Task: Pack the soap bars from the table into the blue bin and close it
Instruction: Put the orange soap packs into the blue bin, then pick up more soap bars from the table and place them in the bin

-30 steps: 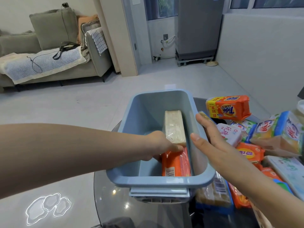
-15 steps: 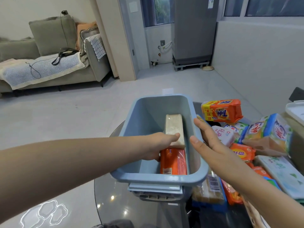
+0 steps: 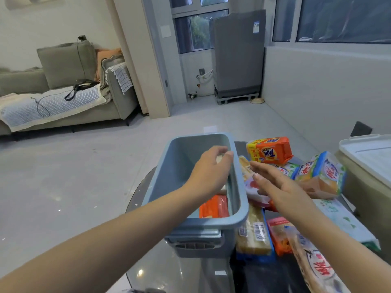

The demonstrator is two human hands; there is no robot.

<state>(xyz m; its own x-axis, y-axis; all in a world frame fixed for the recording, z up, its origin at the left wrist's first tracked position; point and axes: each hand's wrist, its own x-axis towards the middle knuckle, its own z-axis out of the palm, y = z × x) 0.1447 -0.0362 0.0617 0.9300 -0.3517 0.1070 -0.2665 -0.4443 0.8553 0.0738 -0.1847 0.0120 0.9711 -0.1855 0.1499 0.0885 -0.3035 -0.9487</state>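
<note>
The blue bin (image 3: 240, 216) stands on the round glass table (image 3: 152, 259). Inside it lie an orange soap pack (image 3: 213, 207) at the near end and a beige soap bar (image 3: 283, 159) beyond it, mostly hidden under my left hand (image 3: 211, 168). That hand reaches into the bin with its fingers curled over the beige bar. My right hand (image 3: 275, 187) hovers open just right of the bin, above the loose soap packs. An orange Tide pack (image 3: 268, 150) sits behind it.
Several soap packs crowd the table right of the bin: a blue-and-orange pack (image 3: 321, 174), long yellow bars (image 3: 254, 233), an orange pack (image 3: 277, 233). A white-lidded container (image 3: 368, 153) stands far right. A flat blue piece (image 3: 194, 231) lies under the bin's near end.
My left hand has slid toward the bin's far end along the beige bar. My right hand has come off the bin's right wall and shifted right over the packs. The camera tilted up.
</note>
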